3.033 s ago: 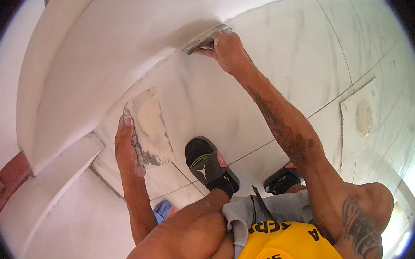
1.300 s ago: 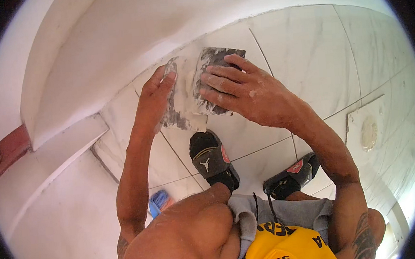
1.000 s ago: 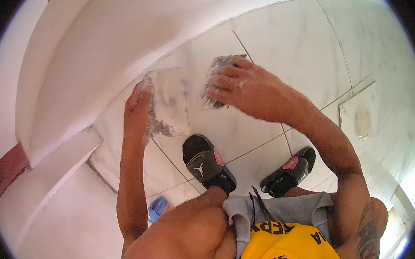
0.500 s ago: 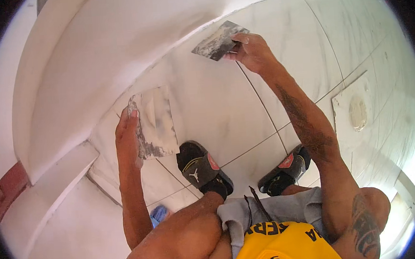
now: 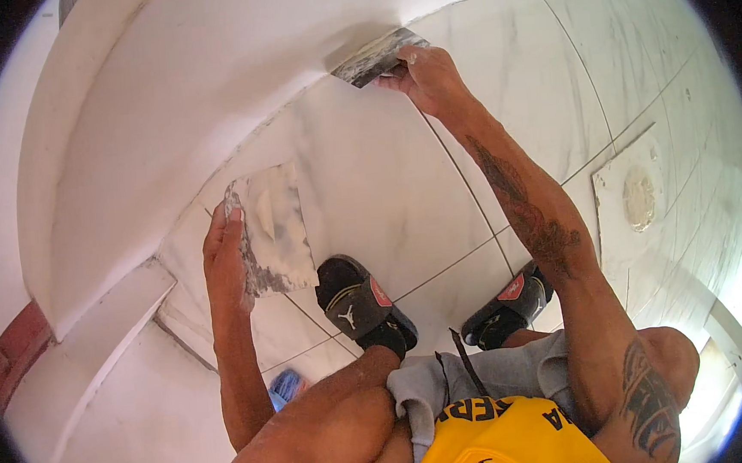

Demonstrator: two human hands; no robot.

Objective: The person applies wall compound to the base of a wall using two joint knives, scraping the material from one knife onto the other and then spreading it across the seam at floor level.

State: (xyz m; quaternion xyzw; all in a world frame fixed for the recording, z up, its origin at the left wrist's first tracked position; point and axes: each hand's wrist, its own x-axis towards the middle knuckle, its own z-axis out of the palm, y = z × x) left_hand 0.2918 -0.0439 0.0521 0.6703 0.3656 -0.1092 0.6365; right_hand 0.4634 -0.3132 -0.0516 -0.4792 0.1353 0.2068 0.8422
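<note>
My left hand [image 5: 225, 252] grips one edge of a flat rectangular putty board [image 5: 278, 225]. Cream-coloured putty covers much of it, with dark smears along the edges. My right hand [image 5: 429, 79] has its fingers closed on a flat rectangular putty scraper [image 5: 374, 59], grey-black and streaked with white. The scraper's far edge is against the bottom of the white wall [image 5: 231, 78], where it meets the floor, and it is tilted up. The fingers under both tools are partly hidden.
Pale marbled tiles [image 5: 375, 171] cover the floor. A loose whitish slab [image 5: 620, 223] with a round putty patch lies at the right. Behind my left forearm is a blue item [image 5: 287, 386]. A low white ledge [image 5: 94, 332] runs at the left, and my sandals [image 5: 361, 305] stand between my hands.
My right hand has moved forward and slightly left, bringing the scraper from above the floor to the wall's base. My left hand and the board have shifted slightly nearer me.
</note>
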